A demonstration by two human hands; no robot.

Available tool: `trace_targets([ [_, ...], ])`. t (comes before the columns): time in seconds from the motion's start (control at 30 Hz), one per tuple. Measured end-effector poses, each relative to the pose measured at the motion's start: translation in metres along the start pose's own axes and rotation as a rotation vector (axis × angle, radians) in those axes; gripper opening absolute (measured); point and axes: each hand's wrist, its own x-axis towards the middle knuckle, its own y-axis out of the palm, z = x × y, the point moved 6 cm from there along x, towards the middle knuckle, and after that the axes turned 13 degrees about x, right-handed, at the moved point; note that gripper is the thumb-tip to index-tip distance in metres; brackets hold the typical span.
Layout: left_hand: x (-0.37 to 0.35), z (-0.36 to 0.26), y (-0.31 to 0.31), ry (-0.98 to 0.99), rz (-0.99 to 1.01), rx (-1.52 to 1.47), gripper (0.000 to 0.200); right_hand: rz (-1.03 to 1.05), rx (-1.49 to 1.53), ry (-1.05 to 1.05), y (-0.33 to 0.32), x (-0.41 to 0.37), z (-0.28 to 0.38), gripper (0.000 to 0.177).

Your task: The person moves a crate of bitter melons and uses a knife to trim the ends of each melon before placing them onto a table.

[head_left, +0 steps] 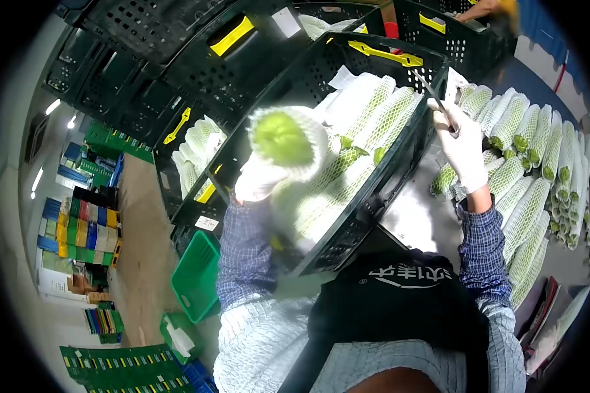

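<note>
My left hand [259,182], in a white glove, is closed round a long green gourd [282,137] in a white foam net. The gourd's green end faces the camera, over the near left side of a dark green crate [357,223]. Inside that crate lie several net-sleeved gourds [373,118] and white lining. My right hand [462,141], also gloved in white, grips a thin knife [427,86] beside the crate's right rim, its blade pointing up and left. The knife's handle is mostly hidden by the fingers.
On the right, many netted gourds [528,134] are piled on a table. More dark crates [196,59] stand at the back and left, one holding netted gourds [200,147]. A green basket [196,275] sits low left. Another person's arm [480,9] shows at the top right.
</note>
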Motion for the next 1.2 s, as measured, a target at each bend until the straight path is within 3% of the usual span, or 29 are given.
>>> trace_targets([
  [0.03,-0.001,-0.015,0.006,-0.02,-0.044,0.126,0.079,0.038,0.127,0.093,0.003,-0.002,0.009,0.025],
  [0.13,-0.004,-0.034,0.007,-0.022,-0.18,0.313,0.073,0.145,0.268,0.11,0.017,-0.004,0.033,0.026],
  [0.17,0.003,-0.046,0.01,0.089,-0.137,0.301,0.073,0.223,0.321,0.184,0.024,-0.006,0.033,0.031],
  [0.2,0.011,-0.059,0.018,0.2,-0.085,0.282,0.072,0.284,0.353,0.029,0.028,-0.006,0.05,0.037],
  [0.23,0.013,-0.072,0.03,0.306,-0.092,0.065,0.062,0.334,0.52,0.054,0.034,-0.009,0.064,0.043],
  [0.27,0.012,-0.076,0.033,0.279,-0.12,-0.091,0.07,0.384,0.452,-0.059,0.042,-0.005,0.075,0.046],
  [0.3,0.01,-0.076,0.03,0.201,-0.192,-0.176,0.082,0.544,0.734,0.118,0.054,-0.009,0.085,0.053],
  [0.37,0.023,-0.081,0.034,0.361,-0.001,-0.329,0.085,0.544,0.54,-0.312,0.067,-0.007,0.111,0.066],
  [0.43,0.03,-0.086,0.045,0.518,0.257,-0.512,0.096,0.658,0.549,-0.211,0.092,-0.012,0.135,0.084],
  [0.47,0.028,-0.074,0.053,0.409,0.095,-0.521,0.093,0.805,0.553,-0.138,0.102,-0.013,0.135,0.089],
  [0.53,0.02,-0.059,0.063,0.173,0.054,-0.684,0.095,0.804,0.367,-0.062,0.093,-0.015,0.14,0.093],
  [0.6,0.022,-0.042,0.068,-0.053,-0.04,-0.783,0.098,0.474,0.486,-0.147,0.1,-0.023,0.11,0.096],
  [0.7,0.019,-0.046,0.114,-0.155,-0.127,-0.394,0.093,0.533,0.789,0.097,0.076,-0.045,0.093,0.091],
  [0.8,0.013,-0.01,0.09,-0.153,0.162,-0.01,0.093,0.492,1.149,0.348,0.044,-0.073,0.072,0.087],
  [0.83,0.012,-0.027,0.111,-0.127,0.123,0.101,0.092,0.474,1.157,0.525,0.025,-0.083,0.066,0.088],
  [0.87,0.016,-0.037,0.124,0.008,0.228,0.234,0.089,0.388,1.282,0.467,0.01,-0.093,0.055,0.086],
  [0.9,0.02,-0.04,0.125,0.01,0.219,0.246,0.087,0.352,1.183,0.49,-0.012,-0.1,0.044,0.082],
  [0.93,0.021,-0.042,0.122,0.011,0.206,0.258,0.085,0.286,0.897,0.495,-0.042,-0.107,0.036,0.081],
  [0.97,0.023,-0.044,0.113,0.026,0.197,0.253,0.084,0.159,0.942,0.46,-0.058,-0.12,0.016,0.08],
  [1.03,0.025,-0.043,0.096,0.013,0.118,0.283,0.078,-0.002,0.66,0.182,-0.112,-0.138,0.011,0.086],
  [1.1,0.027,-0.04,0.08,-0.005,0.084,0.298,0.072,-0.133,0.449,0.433,-0.166,-0.173,0.003,0.09],
  [1.13,0.028,-0.037,0.075,-0.015,0.07,0.276,0.07,-0.215,0.323,0.409,-0.19,-0.187,-0.001,0.095],
  [1.2,0.029,-0.035,0.069,-0.04,0.051,0.301,0.069,-0.303,-0.29,0.571,-0.243,-0.218,-0.004,0.1],
])
